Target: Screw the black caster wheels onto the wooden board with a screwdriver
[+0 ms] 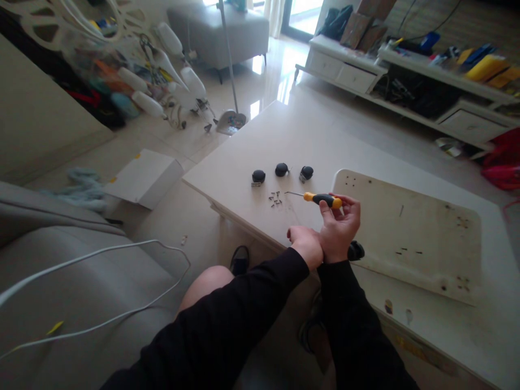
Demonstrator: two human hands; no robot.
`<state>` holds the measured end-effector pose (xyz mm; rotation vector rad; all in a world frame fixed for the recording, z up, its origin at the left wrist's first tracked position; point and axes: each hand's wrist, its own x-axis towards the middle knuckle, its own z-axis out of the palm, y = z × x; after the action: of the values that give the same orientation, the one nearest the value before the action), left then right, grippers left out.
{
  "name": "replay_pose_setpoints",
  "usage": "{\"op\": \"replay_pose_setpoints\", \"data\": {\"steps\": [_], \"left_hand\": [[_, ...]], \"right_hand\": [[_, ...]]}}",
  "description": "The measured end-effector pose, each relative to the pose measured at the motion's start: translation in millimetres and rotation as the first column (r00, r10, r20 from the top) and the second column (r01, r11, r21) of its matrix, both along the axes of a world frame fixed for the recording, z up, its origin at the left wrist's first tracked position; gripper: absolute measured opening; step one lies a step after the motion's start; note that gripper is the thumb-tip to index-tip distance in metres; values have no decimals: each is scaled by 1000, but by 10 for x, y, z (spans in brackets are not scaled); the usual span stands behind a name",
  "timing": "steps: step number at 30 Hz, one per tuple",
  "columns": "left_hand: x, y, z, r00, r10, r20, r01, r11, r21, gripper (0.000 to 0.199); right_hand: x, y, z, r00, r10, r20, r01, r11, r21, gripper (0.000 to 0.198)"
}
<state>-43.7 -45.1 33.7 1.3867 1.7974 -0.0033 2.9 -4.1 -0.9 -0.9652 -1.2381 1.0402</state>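
My right hand (343,225) grips a yellow and black screwdriver (323,200) by its handle. Its thin shaft points left, and a small dark bit, perhaps a screw, shows at the tip. My left hand (305,242) is curled against my right wrist; what its fingers hold, if anything, is hidden. Several dark screws (276,199) lie scattered below the screwdriver's tip. Behind them sit three black caster wheels (281,169). Another black caster (356,250) is partly hidden by my right wrist. To the right lies a cream board (422,233) with screw holes near its corners and several loose screws on top.
The white table (365,157) carries everything. A grey sofa (73,281) with a white cable (122,246) is at left, near a white box (142,176) on the floor. Beyond stand a long-handled dustpan (231,122), a grey ottoman (221,35) and a cluttered low cabinet (353,76).
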Motion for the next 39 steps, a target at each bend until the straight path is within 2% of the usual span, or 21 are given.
{"op": "replay_pose_setpoints", "data": {"steps": [5,8,10,13,15,16,19,21,24,28,32,35,39], "left_hand": [[-39,23,44,999,4,35,-8,992,128,30],[-191,85,34,984,155,81,-173,939,298,13],[-325,141,18,928,332,167,-371,840,396,12],[-486,228,-13,752,514,413,-659,614,435,20],[-523,271,-28,593,538,599,-794,514,325,19],[-517,286,-31,506,537,675,-838,491,238,17],[-435,311,-20,267,529,805,-878,479,-24,11],[-365,322,-7,170,531,830,-871,474,-125,9],[-285,345,-8,112,532,839,-867,465,-179,11],[-213,371,-50,66,493,868,-848,486,-211,14],[-148,384,-97,-58,454,889,-815,493,-305,15],[-130,391,-123,-164,435,885,-792,476,-381,15],[-131,395,-153,-221,411,884,-769,484,-417,16]], "right_hand": [[116,-16,180,996,-81,-34,85,989,120,42],[273,21,318,982,-176,-74,186,968,171,44],[416,63,396,961,-252,-111,268,948,171,45],[642,132,468,934,-317,-164,341,929,145,46],[771,170,487,922,-327,-206,356,927,121,45],[823,184,491,918,-328,-224,357,928,107,44],[939,213,499,914,-329,-236,354,932,75,45],[996,222,506,920,-334,-204,355,932,77,46],[1080,229,518,927,-339,-163,358,928,105,48],[1196,238,534,932,-322,-165,342,934,109,46],[1278,253,551,932,-324,-164,341,935,92,45],[1309,262,561,931,-335,-148,350,932,90,45],[1331,266,562,929,-345,-133,358,929,92,47]]}}
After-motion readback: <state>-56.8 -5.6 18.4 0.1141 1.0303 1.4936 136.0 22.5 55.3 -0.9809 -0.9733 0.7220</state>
